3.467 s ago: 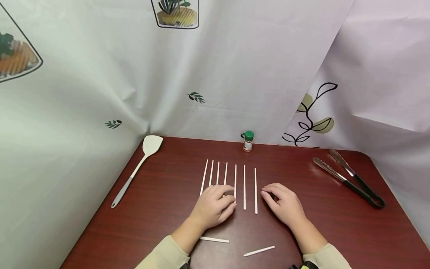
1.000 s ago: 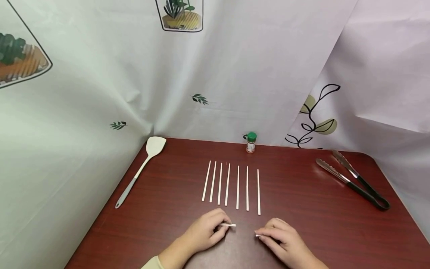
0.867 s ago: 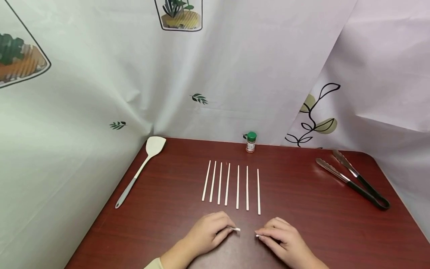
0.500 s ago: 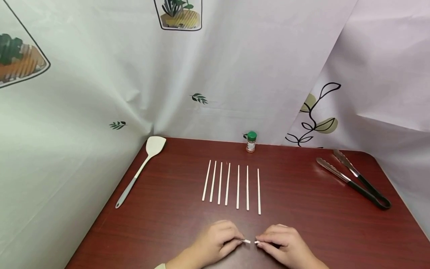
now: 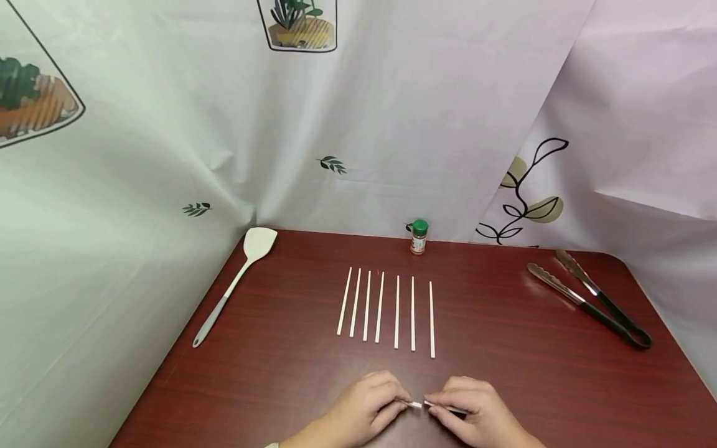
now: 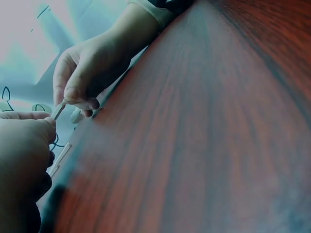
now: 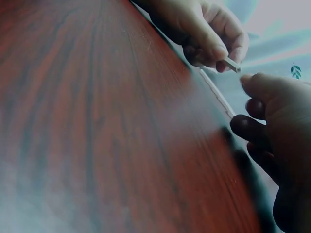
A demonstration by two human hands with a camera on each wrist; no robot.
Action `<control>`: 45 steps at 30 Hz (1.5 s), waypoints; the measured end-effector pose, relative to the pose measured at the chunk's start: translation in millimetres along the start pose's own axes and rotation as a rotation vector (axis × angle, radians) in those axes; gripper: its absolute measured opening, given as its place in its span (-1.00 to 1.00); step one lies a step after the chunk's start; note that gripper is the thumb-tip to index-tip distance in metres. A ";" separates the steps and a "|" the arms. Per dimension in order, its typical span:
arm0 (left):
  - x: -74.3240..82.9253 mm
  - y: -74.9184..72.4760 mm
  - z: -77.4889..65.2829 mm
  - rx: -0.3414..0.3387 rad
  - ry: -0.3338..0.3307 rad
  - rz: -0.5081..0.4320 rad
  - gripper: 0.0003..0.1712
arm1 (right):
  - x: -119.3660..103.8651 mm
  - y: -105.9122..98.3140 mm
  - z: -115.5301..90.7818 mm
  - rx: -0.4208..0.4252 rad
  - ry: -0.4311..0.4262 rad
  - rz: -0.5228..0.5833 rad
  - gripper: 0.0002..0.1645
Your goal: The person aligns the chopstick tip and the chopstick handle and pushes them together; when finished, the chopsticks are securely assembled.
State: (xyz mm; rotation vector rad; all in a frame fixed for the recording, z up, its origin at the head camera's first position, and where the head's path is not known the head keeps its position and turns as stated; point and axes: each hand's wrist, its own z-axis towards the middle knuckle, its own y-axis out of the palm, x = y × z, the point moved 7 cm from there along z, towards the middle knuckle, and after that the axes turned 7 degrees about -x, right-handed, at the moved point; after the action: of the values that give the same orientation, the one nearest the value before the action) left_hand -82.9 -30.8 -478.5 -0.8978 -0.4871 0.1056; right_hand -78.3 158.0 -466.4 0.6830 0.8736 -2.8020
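In the head view my left hand [image 5: 370,407] pinches a short white stick [image 5: 414,405] between thumb and fingers, its squared end poking out to the right. Facing it, my right hand [image 5: 473,407] pinches a second short white stick [image 5: 428,404], mostly covered by the fingers. The two tips point at each other almost end to end, low over the front of the table. Seen from the right wrist, the left hand's stick [image 7: 233,65] juts toward the right fingertips. Beyond both hands, several longer white sticks [image 5: 396,311] lie in a row, roughly parallel.
A white spatula [image 5: 257,244] with a grey handle lies at the left of the brown table [image 5: 224,386]. A green-capped spice jar [image 5: 418,238] stands at the back edge. Black-handled metal tongs [image 5: 594,302] lie spread at the right. A printed white curtain [image 5: 392,112] hangs behind.
Two short sticks lay on the table at first; both hands picked them up. Then the left hand moved right and nearer, and the right hand slightly nearer, bringing the stick ends close together.
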 end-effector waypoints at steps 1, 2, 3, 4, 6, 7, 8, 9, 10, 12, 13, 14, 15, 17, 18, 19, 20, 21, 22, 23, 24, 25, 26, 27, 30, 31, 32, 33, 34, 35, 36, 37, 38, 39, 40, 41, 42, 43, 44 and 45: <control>-0.2 0.3 -0.2 -0.001 -0.003 0.002 -0.89 | 0.2 0.6 -0.3 -0.003 0.002 0.002 -0.81; -0.2 0.6 -0.4 0.000 -0.003 0.007 -0.89 | 0.2 1.3 -0.5 -0.005 0.001 0.003 -0.80; -0.1 0.7 -0.5 0.000 -0.006 0.008 -0.90 | 0.3 2.0 -0.6 -0.008 -0.002 0.004 -0.80; 0.1 0.9 -0.5 0.001 -0.008 0.007 -0.90 | 0.3 2.7 -0.8 -0.012 -0.006 -0.001 -0.80; 1.8 2.1 -0.2 -0.005 0.000 0.001 -0.89 | 0.1 4.2 -1.1 -0.017 -0.019 -0.008 -0.81; 2.9 3.1 -0.1 -0.010 0.007 0.001 -0.89 | 0.3 4.9 -1.6 -0.021 -0.022 -0.009 -0.81; 4.4 4.3 0.2 -0.015 0.020 0.004 -0.88 | 0.5 5.6 -2.2 -0.027 -0.022 -0.005 -0.82; 5.7 5.5 0.4 -0.023 0.028 0.001 -0.87 | 0.8 6.4 -2.9 -0.034 -0.019 0.001 -0.82; 7.0 6.7 0.5 -0.029 0.036 0.000 -0.87 | 1.2 7.3 -3.8 -0.042 -0.013 0.008 -0.81; 8.7 8.5 0.6 -0.033 0.044 0.002 -0.86 | 1.9 8.6 -5.8 -0.054 0.003 0.029 -0.79; 9.0 8.9 0.5 -0.033 0.041 0.003 -0.86 | 2.3 9.1 -6.7 -0.060 0.013 0.036 -0.78; 9.2 9.1 0.5 -0.030 0.039 0.003 -0.86 | 2.4 9.8 -7.4 -0.064 0.018 0.041 -0.76; 9.2 9.2 0.4 -0.029 0.032 0.000 -0.87 | 2.3 10.4 -7.9 -0.067 0.020 0.045 -0.75; 9.1 9.1 0.4 -0.025 0.027 -0.003 -0.87 | 2.4 11.1 -8.6 -0.071 0.023 0.049 -0.74; 9.2 9.0 0.5 -0.024 0.027 -0.004 -0.87 | 2.5 11.3 -8.7 -0.072 0.024 0.048 -0.74; 9.3 9.0 0.5 -0.025 0.028 -0.010 -0.88 | 2.4 11.4 -8.7 -0.075 0.021 0.049 -0.74; 9.3 9.0 0.7 -0.025 0.028 -0.017 -0.89 | 2.3 11.3 -8.6 -0.076 0.018 0.052 -0.74; 9.1 8.9 0.9 -0.026 0.026 -0.029 -0.89 | 2.3 11.1 -8.4 -0.077 0.013 0.053 -0.75; 8.8 8.9 1.0 -0.025 0.024 -0.043 -0.89 | 2.3 10.7 -8.0 -0.076 0.009 0.056 -0.75; 8.5 8.8 1.1 -0.025 0.020 -0.057 -0.90 | 2.2 10.4 -7.5 -0.073 0.002 0.059 -0.76; 8.1 8.7 1.1 -0.023 0.017 -0.070 -0.90 | 2.2 10.0 -6.9 -0.070 -0.005 0.064 -0.76; 7.7 8.6 1.1 -0.021 0.014 -0.083 -0.90 | 2.1 9.6 -6.2 -0.066 -0.012 0.072 -0.76; 7.4 8.4 1.1 -0.018 0.012 -0.092 -0.90 | 2.2 9.1 -5.4 -0.061 -0.017 0.078 -0.77; 7.1 8.2 1.1 -0.016 0.013 -0.100 -0.89 | 2.3 8.8 -4.7 -0.057 -0.022 0.084 -0.76; 6.9 7.1 0.9 -0.006 0.017 -0.108 -0.89 | 3.1 7.7 -3.4 -0.044 -0.019 0.107 -0.74; 6.8 6.7 0.8 -0.002 0.017 -0.111 -0.89 | 3.4 7.5 -3.2 -0.041 -0.016 0.115 -0.72; 6.5 6.3 0.7 0.002 0.014 -0.114 -0.90 | 3.7 7.4 -3.2 -0.038 -0.011 0.121 -0.71; 6.3 5.9 0.4 0.006 0.012 -0.116 -0.90 | 4.2 7.3 -3.5 -0.035 -0.005 0.126 -0.69; 6.0 5.5 0.2 0.011 0.007 -0.118 -0.90 | 4.8 7.2 -3.9 -0.032 0.002 0.132 -0.68; 5.7 5.1 -0.2 0.016 0.001 -0.123 -0.90 | 5.5 7.3 -4.4 -0.029 0.008 0.139 -0.67; 5.3 4.8 -0.5 0.020 -0.005 -0.125 -0.90 | 6.1 7.4 -4.9 -0.027 0.012 0.144 -0.66; 5.0 4.6 -0.7 0.023 -0.010 -0.127 -0.90 | 6.7 7.5 -5.5 -0.026 0.014 0.146 -0.66; 5.0 4.7 -0.8 0.024 -0.011 -0.125 -0.90 | 7.2 7.7 -6.2 -0.026 0.013 0.145 -0.67; 5.0 4.8 -0.8 0.023 -0.013 -0.124 -0.90 | 7.7 7.9 -6.8 -0.027 0.012 0.144 -0.68; 5.0 4.9 -0.6 0.021 -0.016 -0.124 -0.90 | 8.4 8.1 -7.5 -0.028 0.010 0.144 -0.69; 4.9 5.3 -0.5 0.017 -0.018 -0.123 -0.90 | 8.5 8.1 -7.8 -0.028 0.006 0.139 -0.71; 4.8 5.7 -0.3 0.014 -0.019 -0.120 -0.90 | 8.5 8.0 -8.0 -0.029 0.002 0.134 -0.72; 4.9 6.0 -0.1 0.011 -0.020 -0.118 -0.90 | 8.5 8.0 -8.3 -0.030 -0.004 0.127 -0.74; 4.9 6.2 0.1 0.008 -0.021 -0.117 -0.90 | 8.6 8.0 -8.4 -0.031 -0.008 0.120 -0.75; 4.9 6.4 0.3 0.007 -0.023 -0.119 -0.90 | 8.7 7.8 -8.6 -0.032 -0.009 0.114 -0.76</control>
State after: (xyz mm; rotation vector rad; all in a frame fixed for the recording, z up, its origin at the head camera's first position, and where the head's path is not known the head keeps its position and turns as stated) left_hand -78.0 -25.2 -481.5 -0.8597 -0.5604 0.0093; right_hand -80.8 156.5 -480.6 0.6918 0.8474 -2.6831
